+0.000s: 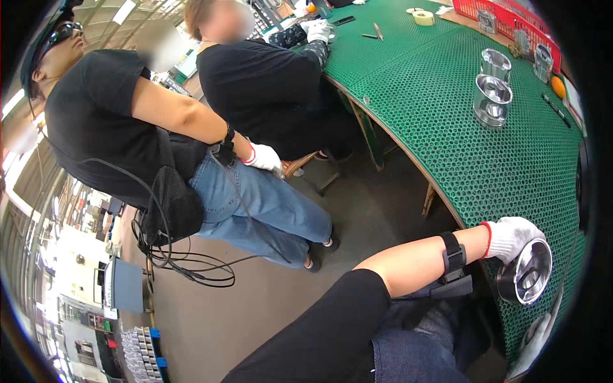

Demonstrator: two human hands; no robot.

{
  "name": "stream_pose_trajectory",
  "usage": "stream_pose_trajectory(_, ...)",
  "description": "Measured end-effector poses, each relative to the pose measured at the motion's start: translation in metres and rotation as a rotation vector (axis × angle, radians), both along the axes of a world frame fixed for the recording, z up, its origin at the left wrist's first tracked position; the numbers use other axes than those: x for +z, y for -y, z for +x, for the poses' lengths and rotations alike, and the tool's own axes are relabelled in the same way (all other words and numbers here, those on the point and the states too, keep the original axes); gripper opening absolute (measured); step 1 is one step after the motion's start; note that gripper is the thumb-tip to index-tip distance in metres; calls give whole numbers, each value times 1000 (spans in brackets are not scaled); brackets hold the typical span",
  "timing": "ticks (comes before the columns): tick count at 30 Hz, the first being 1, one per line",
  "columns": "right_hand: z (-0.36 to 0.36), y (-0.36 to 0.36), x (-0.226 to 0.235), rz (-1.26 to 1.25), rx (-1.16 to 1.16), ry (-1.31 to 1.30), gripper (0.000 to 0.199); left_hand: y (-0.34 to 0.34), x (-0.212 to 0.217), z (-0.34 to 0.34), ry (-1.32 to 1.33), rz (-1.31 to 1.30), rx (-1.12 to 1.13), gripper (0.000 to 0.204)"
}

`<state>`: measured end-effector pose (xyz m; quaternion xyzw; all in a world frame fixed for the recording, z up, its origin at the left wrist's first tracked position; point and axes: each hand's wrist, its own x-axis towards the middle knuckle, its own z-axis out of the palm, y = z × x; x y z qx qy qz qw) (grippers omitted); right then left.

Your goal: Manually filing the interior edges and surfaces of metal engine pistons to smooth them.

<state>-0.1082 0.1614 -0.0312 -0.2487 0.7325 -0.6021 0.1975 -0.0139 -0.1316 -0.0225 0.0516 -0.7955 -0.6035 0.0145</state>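
Observation:
My left hand (514, 237), in a white knitted glove with a red cuff edge, is closed on a shiny metal piston (534, 271). The piston is tilted, its hollow open end facing up and right, just over the near part of the green table mat. Its dark side lies toward the table edge. I cannot make out my right hand; a pale, blurred shape (539, 335) sits at the lower right rim, its kind unclear. Farther along the mat, two similar pistons (492, 102) stand upright, one close behind the other.
The green perforated mat (421, 115) covers a curving table. A red basket (504, 22), several metal parts, an orange fruit (559, 87), a marker (555, 110) and a tape roll (423, 18) lie toward the far side. Two co-workers (255, 96) in black tops are on the left; cables (185, 268) hang from one.

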Motion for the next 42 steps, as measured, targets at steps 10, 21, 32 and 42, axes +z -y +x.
stream_pose_trajectory(10,-11,-13,-34,-165,-96,-19,57,0,-2,1,-101,-160,3,34)
stream_pose_trajectory(21,-15,-16,-45,-199,-76,-122,60,0,-8,-4,-168,-434,16,45)
stream_pose_trajectory(32,32,-9,17,32,8,-171,77,10,19,23,-213,169,-174,49)
stream_pose_trajectory(42,68,-25,61,593,369,-761,52,11,23,12,-3,150,-163,56)
